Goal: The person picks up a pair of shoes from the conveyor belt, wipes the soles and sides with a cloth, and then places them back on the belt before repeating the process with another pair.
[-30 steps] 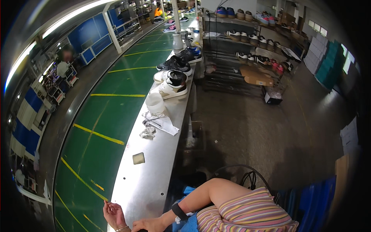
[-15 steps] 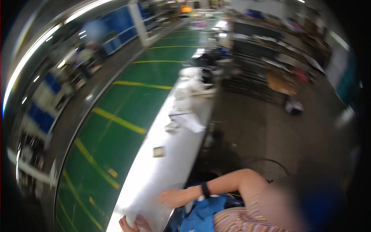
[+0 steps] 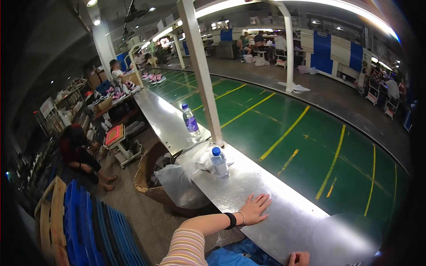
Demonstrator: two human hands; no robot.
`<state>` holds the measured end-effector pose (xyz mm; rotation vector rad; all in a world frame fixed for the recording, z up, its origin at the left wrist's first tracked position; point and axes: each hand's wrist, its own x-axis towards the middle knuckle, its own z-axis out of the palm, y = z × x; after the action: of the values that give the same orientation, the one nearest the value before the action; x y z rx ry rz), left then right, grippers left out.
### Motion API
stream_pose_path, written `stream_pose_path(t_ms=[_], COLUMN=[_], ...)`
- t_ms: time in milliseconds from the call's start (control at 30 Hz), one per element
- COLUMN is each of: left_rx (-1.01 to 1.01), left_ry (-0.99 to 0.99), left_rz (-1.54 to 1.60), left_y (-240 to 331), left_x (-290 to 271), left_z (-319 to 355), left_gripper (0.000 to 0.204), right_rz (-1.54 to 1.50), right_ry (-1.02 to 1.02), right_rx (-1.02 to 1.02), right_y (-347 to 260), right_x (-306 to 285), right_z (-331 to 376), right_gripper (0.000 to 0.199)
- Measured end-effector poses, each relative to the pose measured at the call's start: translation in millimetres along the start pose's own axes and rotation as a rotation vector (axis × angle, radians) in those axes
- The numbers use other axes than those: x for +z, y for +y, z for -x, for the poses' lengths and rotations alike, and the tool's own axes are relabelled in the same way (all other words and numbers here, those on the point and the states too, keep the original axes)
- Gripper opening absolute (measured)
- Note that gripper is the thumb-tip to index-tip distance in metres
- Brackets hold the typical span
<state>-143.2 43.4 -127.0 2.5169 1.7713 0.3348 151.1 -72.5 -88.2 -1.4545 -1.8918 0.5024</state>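
My left hand (image 3: 254,209) lies flat on a shiny metal tabletop (image 3: 275,226), fingers spread, holding nothing. A black band and a thin bracelet circle that wrist. At the lower edge, my right hand (image 3: 298,258) rests by the table's near side with its fingers curled; its palm is hidden, so anything inside cannot be made out. Closest to my left hand stands a clear bottle (image 3: 219,165) with a blue cap, beside crumpled clear plastic (image 3: 202,157). A second, purple-labelled bottle (image 3: 191,123) stands upright farther back, beyond a white post (image 3: 202,66).
A green belt (image 3: 284,128) with yellow lines runs along the table's far side. A large brown bin (image 3: 148,170) with plastic over its edge stands left, near blue pallets (image 3: 80,221). A person (image 3: 82,155) sits at far left; pink-and-white shoes (image 3: 120,91) lie farther back.
The view has swung round, bringing the bottles, post and bin into sight. My left hand is now spread flat on the table; my right hand is curled at the lower edge.
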Motion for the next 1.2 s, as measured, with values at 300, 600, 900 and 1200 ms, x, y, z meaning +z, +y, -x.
stream_pose_path(t_ms=[300,600,900,1200], left_rx=[-0.033,-0.007,-0.007,-0.010], left_ry=[0.007,-0.018,-0.046,-0.076], left_rz=[0.039,0.112,0.154,0.148], left_y=[7.4,3.2,6.5,4.6], left_x=[-0.5,-9.4,-11.4,-6.9], left_z=[-9.3,-7.3,-6.6,-10.4], left_gripper=[0.060,0.062,0.061,0.056], right_rz=[0.098,0.358,0.346,0.389], right_ry=[-0.090,-0.300,-0.277,-0.298], right_rx=[-0.177,-0.105,-0.150,-0.091], right_y=[17.9,8.0,23.3,16.3], right_x=[-2.3,-1.3,-2.6,1.3], right_z=[-8.7,-20.8,-11.2,-17.9], right_gripper=[0.017,0.040,0.046,0.047])
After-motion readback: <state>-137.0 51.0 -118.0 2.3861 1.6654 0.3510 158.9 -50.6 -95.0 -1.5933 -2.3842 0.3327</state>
